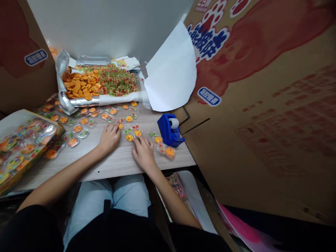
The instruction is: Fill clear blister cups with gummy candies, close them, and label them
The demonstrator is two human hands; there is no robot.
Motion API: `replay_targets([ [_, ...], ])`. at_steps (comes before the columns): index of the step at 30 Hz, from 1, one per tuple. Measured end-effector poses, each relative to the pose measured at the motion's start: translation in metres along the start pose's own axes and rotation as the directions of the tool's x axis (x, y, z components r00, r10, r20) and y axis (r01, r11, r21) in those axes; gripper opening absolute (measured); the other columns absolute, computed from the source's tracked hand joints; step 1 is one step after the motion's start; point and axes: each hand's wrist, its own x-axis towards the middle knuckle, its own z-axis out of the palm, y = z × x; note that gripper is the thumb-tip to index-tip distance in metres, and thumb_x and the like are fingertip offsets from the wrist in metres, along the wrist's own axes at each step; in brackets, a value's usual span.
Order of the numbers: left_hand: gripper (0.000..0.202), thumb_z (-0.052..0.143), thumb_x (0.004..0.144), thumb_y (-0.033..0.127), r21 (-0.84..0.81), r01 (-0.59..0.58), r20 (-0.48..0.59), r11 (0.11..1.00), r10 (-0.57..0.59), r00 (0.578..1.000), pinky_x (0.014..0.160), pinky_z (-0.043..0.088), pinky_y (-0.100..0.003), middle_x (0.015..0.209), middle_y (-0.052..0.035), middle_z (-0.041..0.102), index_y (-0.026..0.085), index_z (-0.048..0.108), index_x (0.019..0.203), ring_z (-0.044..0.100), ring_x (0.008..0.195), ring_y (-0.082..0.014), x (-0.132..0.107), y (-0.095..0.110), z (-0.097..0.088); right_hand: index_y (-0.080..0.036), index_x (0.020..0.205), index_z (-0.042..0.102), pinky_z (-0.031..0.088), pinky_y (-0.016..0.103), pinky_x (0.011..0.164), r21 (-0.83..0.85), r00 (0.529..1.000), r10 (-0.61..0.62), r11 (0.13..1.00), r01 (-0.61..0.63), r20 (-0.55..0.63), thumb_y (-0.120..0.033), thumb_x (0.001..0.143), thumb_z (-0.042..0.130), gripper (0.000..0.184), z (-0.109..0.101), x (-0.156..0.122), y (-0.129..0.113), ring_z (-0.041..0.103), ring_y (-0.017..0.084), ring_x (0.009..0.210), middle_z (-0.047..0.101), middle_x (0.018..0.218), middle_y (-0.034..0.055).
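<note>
Both hands are down flat on the wooden table [118,164], near edge, centre. The left hand [109,138] has its fingers loosely spread and grips nothing, fingertips just short of a few small packs. The right hand [143,152] is a bit blurred, fingers stretched out and apart, not clamped on anything, tips touching or just beside the candy pack [129,137] that lies between the two hands. That pack is a small clear blister with an orange sweet inside. It looks very light, and the thin plastic is probably slick and easy to dent, so pinch it by the flat rim or opposite edges, not the dome. More loose packs [78,129] are scattered left and far across the table, and one sits right of the right hand [169,152]. The blue tape dispenser [170,130] is just right of the hands. The foil-lined tray [78,102] on the far side is heaped with orange and green sweets. A filled display box [23,143] is on the left, a white sheet [173,73] far right against the cardboard wall [262,105].
</note>
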Motion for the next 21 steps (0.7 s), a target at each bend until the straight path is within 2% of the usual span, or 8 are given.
replay_targets([
  [5,0.04,0.036,0.094,0.021,0.003,0.009,0.024,1.0,-0.009,1.0,0.102,0.038,-0.047,0.125,-0.0171,0.062,0.012,0.058,0.127,0.054,0.117,-0.0294,-0.079,0.01,-0.01,-0.015,0.11,0.064,0.036,0.043,0.101,0.054,0.991,-0.082,0.995,0.088,-0.102,-0.025,0.09,0.048,0.027,0.019,-0.016,0.013,0.051,0.028,0.118,0.06,0.127,0.0157],
  [10,0.044,0.038,0.094,0.027,-0.027,0.032,0.035,0.999,-0.031,0.999,0.108,0.034,-0.048,0.134,-0.0183,0.057,0.012,0.052,0.134,0.051,0.125,-0.0283,-0.142,-0.007,-0.028,-0.017,0.109,0.063,0.039,0.043,0.097,0.07,0.967,-0.131,0.986,0.15,-0.217,-0.029,0.091,0.047,0.027,0.036,-0.032,0.022,0.054,0.028,0.113,0.062,0.123,0.0155],
  [12,0.045,0.039,0.094,0.031,-0.044,0.111,0.019,0.993,-0.11,0.994,0.108,0.035,-0.047,0.139,-0.0176,0.052,0.015,0.051,0.134,0.048,0.129,-0.0276,-0.157,-0.027,-0.044,-0.018,0.11,0.063,0.039,0.045,0.096,0.066,0.957,-0.118,0.988,0.14,-0.264,-0.029,0.091,0.045,0.029,0.04,-0.035,0.022,0.055,0.029,0.113,0.061,0.124,0.016],
  [14,0.043,0.039,0.094,0.034,-0.041,0.265,0.001,0.963,-0.265,0.964,0.106,0.038,-0.046,0.141,-0.0167,0.051,0.017,0.054,0.131,0.047,0.129,-0.0287,-0.169,-0.058,-0.064,-0.02,0.114,0.062,0.039,0.047,0.096,0.067,0.949,-0.114,0.988,0.14,-0.295,-0.031,0.091,0.045,0.031,0.042,-0.037,0.017,0.054,0.03,0.115,0.06,0.127,0.0164],
  [17,0.047,0.043,0.09,0.042,-0.022,0.523,-0.002,0.852,-0.523,0.852,0.105,0.039,-0.049,0.139,-0.0184,0.05,0.016,0.055,0.128,0.048,0.128,-0.0336,-0.183,-0.117,-0.091,-0.021,0.121,0.06,0.04,0.049,0.095,0.094,0.947,-0.116,0.984,0.15,-0.299,-0.035,0.091,0.048,0.036,0.045,-0.038,0.001,0.054,0.032,0.117,0.058,0.13,0.0171],
  [18,0.053,0.046,0.088,0.048,-0.032,0.575,0.022,0.817,-0.575,0.818,0.105,0.038,-0.049,0.141,-0.0184,0.049,0.017,0.053,0.131,0.047,0.129,-0.0348,-0.186,-0.134,-0.097,-0.021,0.122,0.06,0.041,0.049,0.095,0.107,0.95,-0.107,0.984,0.144,-0.294,-0.036,0.09,0.049,0.036,0.046,-0.038,-0.005,0.054,0.032,0.117,0.058,0.13,0.0172],
  [21,0.075,0.05,0.081,0.063,-0.066,0.637,0.159,0.768,-0.623,0.766,0.109,0.034,-0.049,0.149,-0.0166,0.04,0.02,0.043,0.142,0.038,0.136,-0.0373,-0.182,-0.17,-0.099,-0.021,0.115,0.063,0.042,0.05,0.095,0.147,0.954,-0.073,0.982,0.12,-0.292,-0.033,0.089,0.049,0.032,0.053,-0.031,-0.019,0.054,0.031,0.116,0.057,0.128,0.0168],
])
